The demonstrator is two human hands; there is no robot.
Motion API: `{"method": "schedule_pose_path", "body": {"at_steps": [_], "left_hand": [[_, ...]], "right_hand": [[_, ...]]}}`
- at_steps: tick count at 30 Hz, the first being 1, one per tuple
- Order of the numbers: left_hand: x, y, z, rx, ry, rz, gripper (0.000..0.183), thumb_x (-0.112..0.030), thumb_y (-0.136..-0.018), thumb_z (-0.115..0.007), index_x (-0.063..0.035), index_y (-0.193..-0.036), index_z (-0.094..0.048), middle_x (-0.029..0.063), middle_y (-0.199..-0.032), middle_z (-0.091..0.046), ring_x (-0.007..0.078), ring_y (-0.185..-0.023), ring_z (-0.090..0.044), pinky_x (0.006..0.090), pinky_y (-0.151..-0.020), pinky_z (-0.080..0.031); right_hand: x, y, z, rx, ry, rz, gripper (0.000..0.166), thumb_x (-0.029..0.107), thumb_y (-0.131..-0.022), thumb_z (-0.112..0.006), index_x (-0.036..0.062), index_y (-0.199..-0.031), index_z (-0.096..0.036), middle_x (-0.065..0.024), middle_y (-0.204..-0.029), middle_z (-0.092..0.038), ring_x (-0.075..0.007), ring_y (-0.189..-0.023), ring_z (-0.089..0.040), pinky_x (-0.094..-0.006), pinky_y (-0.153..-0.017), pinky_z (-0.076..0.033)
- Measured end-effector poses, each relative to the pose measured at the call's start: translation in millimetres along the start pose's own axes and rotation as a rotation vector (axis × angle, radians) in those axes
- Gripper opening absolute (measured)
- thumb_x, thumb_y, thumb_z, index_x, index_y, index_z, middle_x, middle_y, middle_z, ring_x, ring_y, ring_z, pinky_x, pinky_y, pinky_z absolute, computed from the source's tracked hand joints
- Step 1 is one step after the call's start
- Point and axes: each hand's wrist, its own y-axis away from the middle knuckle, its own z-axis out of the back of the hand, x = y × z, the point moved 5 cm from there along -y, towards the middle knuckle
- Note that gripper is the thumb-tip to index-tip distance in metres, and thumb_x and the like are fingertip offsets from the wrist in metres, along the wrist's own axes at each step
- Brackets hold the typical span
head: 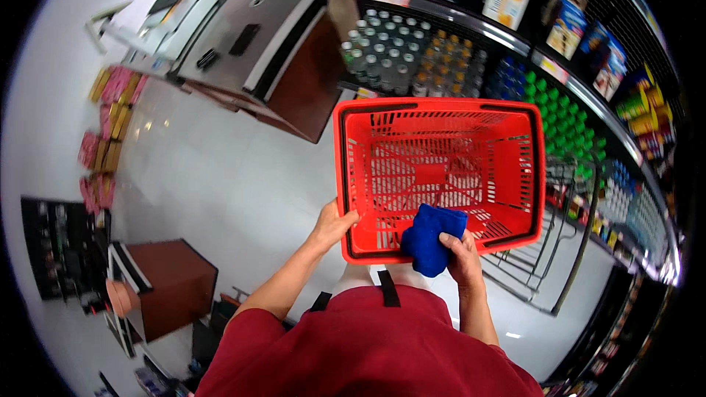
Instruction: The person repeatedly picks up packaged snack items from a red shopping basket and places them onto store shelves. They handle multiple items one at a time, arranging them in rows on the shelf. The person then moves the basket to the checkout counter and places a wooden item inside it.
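Note:
A red plastic shopping basket hangs in front of me, its slotted floor and walls visible from above. Its black handles lie folded along the rim. My left hand grips the rim at the left near corner, with the thumb over the edge. In my right hand is a bunched blue cloth, which overlaps the near rim of the basket. The thumb presses on the cloth, and the other fingers are partly hidden behind it. Nothing else shows inside the basket.
A wire rack stands on the floor at right, beside the basket. Shelves ahead and right hold bottles and packaged snacks. A checkout counter is at upper left, another brown cabinet at lower left. Stacked packages line the left wall.

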Motion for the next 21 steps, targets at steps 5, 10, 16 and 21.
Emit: {"method": "schedule_pose_path", "body": {"at_steps": [5, 10, 16, 21], "left_hand": [[13.0, 66.1, 23.8, -0.093, 0.175, -0.003, 0.023, -0.001, -0.088, -0.056, 0.0036, -0.109, -0.062, 0.0076, -0.095, -0.068, 0.0147, -0.086, -0.064, 0.0318, -0.08, -0.052], [51.2, 115.6, 48.1, -0.384, 0.514, -0.014, 0.023, 0.0, -0.09, -0.055, 0.0019, -0.111, -0.061, 0.0069, -0.098, -0.067, 0.0159, -0.087, -0.064, 0.0315, -0.078, -0.052], [80.7, 153.9, 91.2, -0.611, 0.697, -0.07, 0.036, -0.002, -0.083, -0.06, 0.0037, -0.119, -0.061, 0.0096, -0.109, -0.068, 0.0186, -0.097, -0.066, 0.0323, -0.088, -0.053], [130.0, 196.0, 156.9, -0.764, 0.773, -0.102, 0.034, 0.001, -0.085, -0.058, 0.0034, -0.119, -0.061, 0.0095, -0.109, -0.068, 0.0197, -0.099, -0.067, 0.0333, -0.09, -0.054]], "right_hand": [[3.2, 2.2, -70.8, 0.226, 0.088, -0.058, 0.062, 0.019, -0.087, -0.077, -0.0005, -0.138, -0.049, -0.0128, -0.124, -0.064, -0.0222, -0.113, -0.063, -0.0389, -0.101, -0.05], [-4.5, 5.3, -140.4, 0.374, 0.201, 0.0, 0.062, 0.011, -0.086, -0.079, -0.0007, -0.139, -0.048, -0.0115, -0.126, -0.064, -0.0208, -0.115, -0.061, -0.0376, -0.102, -0.048], [-40.6, -4.9, -184.0, 0.185, 0.974, 0.34, 0.034, 0.011, -0.088, -0.076, 0.0019, -0.112, -0.054, -0.0083, -0.093, -0.063, -0.0152, -0.086, -0.06, -0.0318, -0.079, -0.051], [-79.3, -2.3, -254.5, 0.254, 0.799, 0.35, 0.033, 0.012, -0.089, -0.075, 0.0021, -0.112, -0.053, -0.0043, -0.093, -0.061, -0.0128, -0.084, -0.057, -0.0303, -0.079, -0.05]]}}
